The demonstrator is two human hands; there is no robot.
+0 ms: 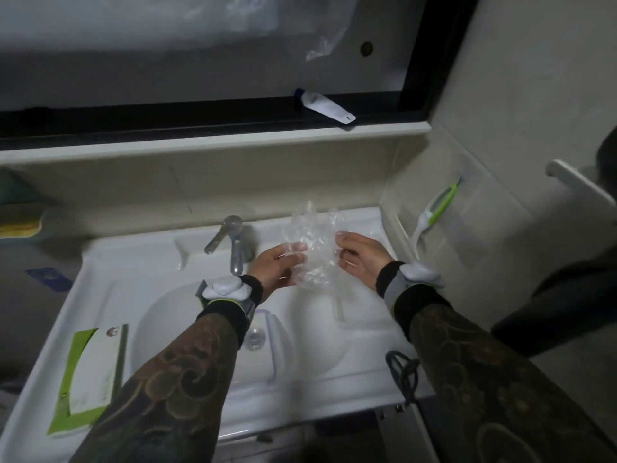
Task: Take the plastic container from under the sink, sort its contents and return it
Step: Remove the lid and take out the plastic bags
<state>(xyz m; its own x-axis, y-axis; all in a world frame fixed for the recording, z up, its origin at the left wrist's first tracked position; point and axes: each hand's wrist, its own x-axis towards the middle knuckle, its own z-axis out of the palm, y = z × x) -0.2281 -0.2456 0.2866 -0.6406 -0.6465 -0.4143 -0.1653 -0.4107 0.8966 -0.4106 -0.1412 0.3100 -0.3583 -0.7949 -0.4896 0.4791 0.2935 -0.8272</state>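
Both hands meet above the white sink (110, 295): the left hand (275, 267) pinches one edge of a crumpled clear plastic wrapper (312, 248), and the right hand (362, 259) curls round its other edge. Beside the basin lies a green-and-white packet (90, 375); a dark cord (402, 372) rests by the right forearm. No plastic container can be made out clearly.

Over the white sink (110, 279), the left hand (273, 267) and right hand (362, 257) each pinch a side of a crumpled clear plastic wrapper (312, 248). A chrome faucet (230, 242) stands just left of them. A green-and-white booklet (88, 372) lies on the counter's left edge; a tube (325, 107) rests on the window ledge (200, 142).
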